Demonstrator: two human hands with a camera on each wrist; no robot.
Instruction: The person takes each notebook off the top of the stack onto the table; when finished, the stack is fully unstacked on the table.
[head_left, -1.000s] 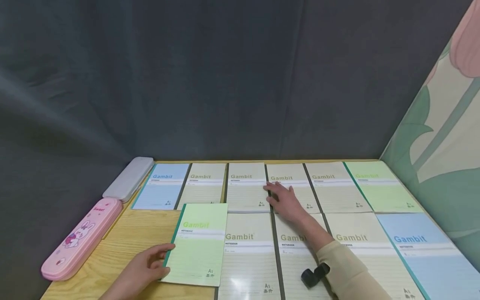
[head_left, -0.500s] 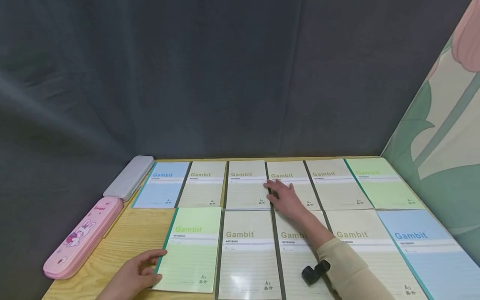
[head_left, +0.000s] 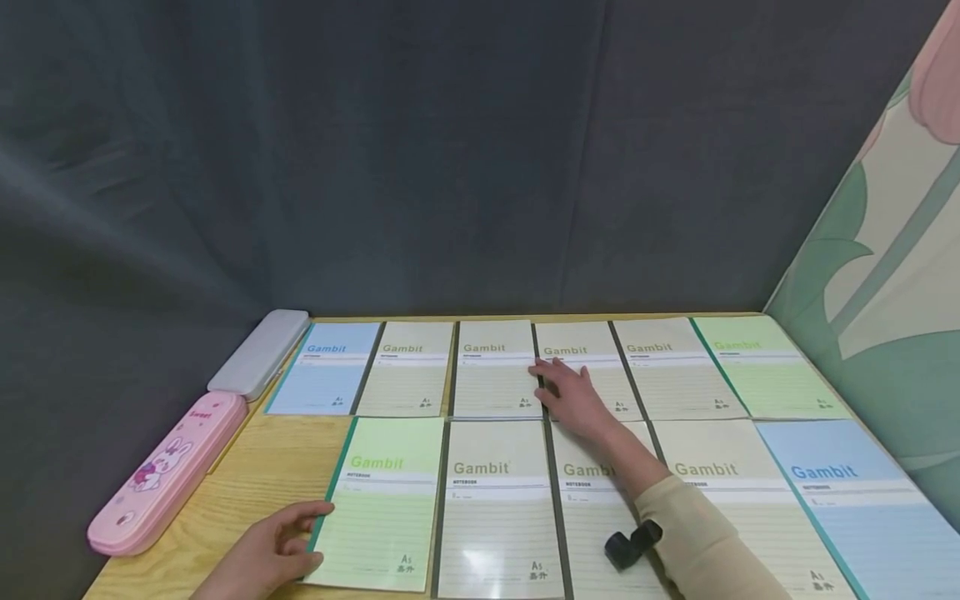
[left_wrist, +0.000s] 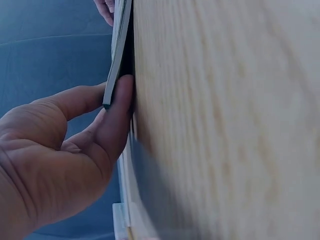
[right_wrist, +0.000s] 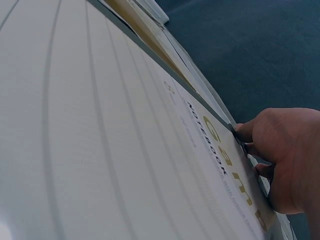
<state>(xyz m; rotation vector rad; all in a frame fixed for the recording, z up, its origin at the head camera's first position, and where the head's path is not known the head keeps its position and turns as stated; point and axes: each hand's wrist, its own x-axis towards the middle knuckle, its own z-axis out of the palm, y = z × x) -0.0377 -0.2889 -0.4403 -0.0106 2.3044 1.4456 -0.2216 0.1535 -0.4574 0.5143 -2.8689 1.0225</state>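
A green-covered notebook (head_left: 382,521) lies at the left end of the front row in the head view. My left hand (head_left: 262,546) pinches its lower left edge by the teal spine; the left wrist view shows this notebook's edge (left_wrist: 117,60) between thumb and finger, slightly off the wood. Farther back, my right hand (head_left: 573,402) rests with loosely bent fingers where two beige notebooks meet, the back row's third notebook (head_left: 491,383) and its right neighbour (head_left: 577,342). The right forearm covers part of a front-row beige notebook (head_left: 600,533).
More notebooks fill two rows, including a blue one (head_left: 322,375) at back left, a green one (head_left: 765,367) at back right and a blue one (head_left: 855,500) at front right. A pink pencil case (head_left: 168,475) and a white case (head_left: 258,354) line the table's (head_left: 247,467) left edge.
My left hand has drawn the green notebook left and toward me, off the neighbouring beige notebook's left side and the back row's lower edge. My right hand has stayed in place.
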